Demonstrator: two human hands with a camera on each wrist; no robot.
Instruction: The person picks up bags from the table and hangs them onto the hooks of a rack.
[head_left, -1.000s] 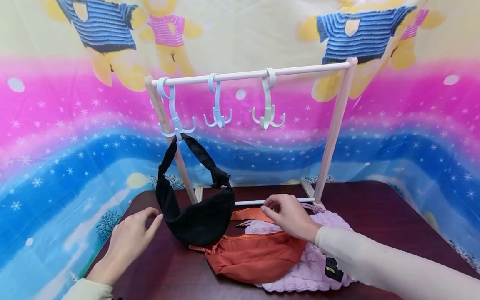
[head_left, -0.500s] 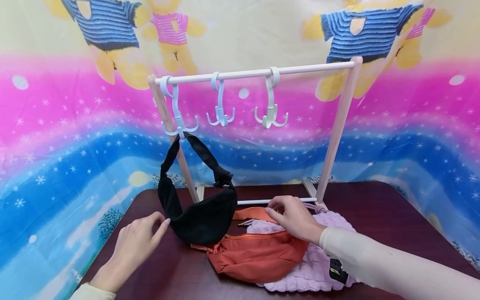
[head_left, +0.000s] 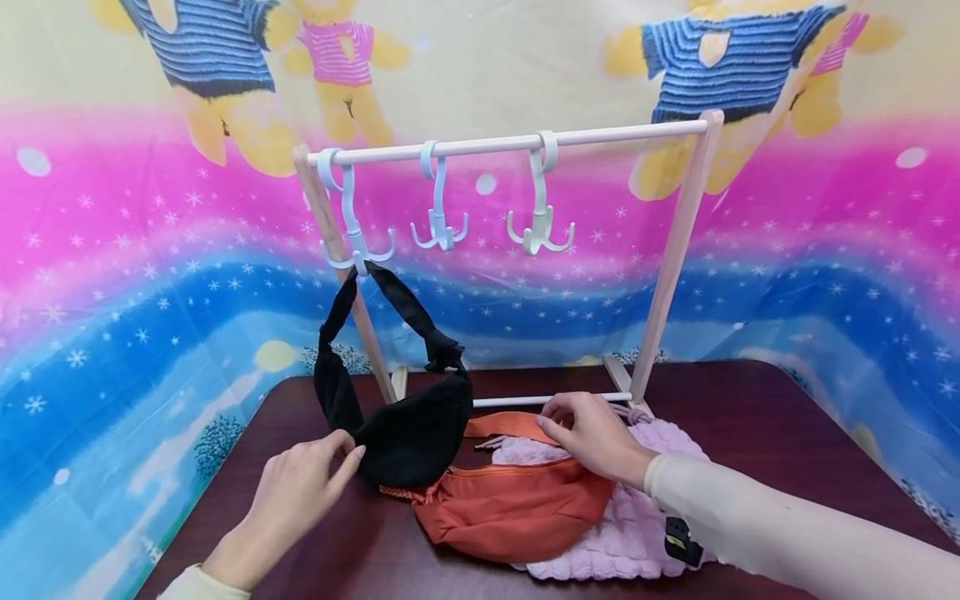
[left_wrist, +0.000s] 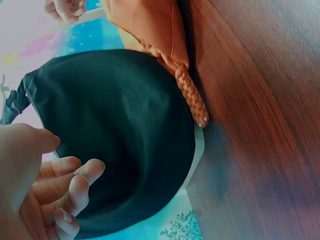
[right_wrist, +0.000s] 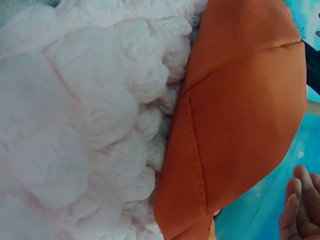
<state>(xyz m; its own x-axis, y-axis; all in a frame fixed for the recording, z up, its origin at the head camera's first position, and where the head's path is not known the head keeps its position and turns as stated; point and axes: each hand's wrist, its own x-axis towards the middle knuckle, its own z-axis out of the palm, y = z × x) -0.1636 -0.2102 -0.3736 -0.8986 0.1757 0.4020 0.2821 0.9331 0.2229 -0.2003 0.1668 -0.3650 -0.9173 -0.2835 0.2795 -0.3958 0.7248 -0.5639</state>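
1. Left hand [head_left: 303, 492] has shifted inward since 0.5 s ago, up to the lower edge of the black bag [head_left: 412, 433]; its thumb and loosely bent fingers stand apart, contact unclear.
2. Black bag hangs by its strap from the leftmost of 3 hooks [head_left: 351, 208] on the wooden rack [head_left: 630, 133].
3. Right hand [head_left: 596, 437] hovers over the orange bag [head_left: 517, 512] near its strap [head_left: 502, 425], fingers relaxed and gripping nothing visible; I cannot tell whether they touch it.
4. Orange bag lies partly over the pink quilted bag [head_left: 630, 550] on the bench [head_left: 735, 433].
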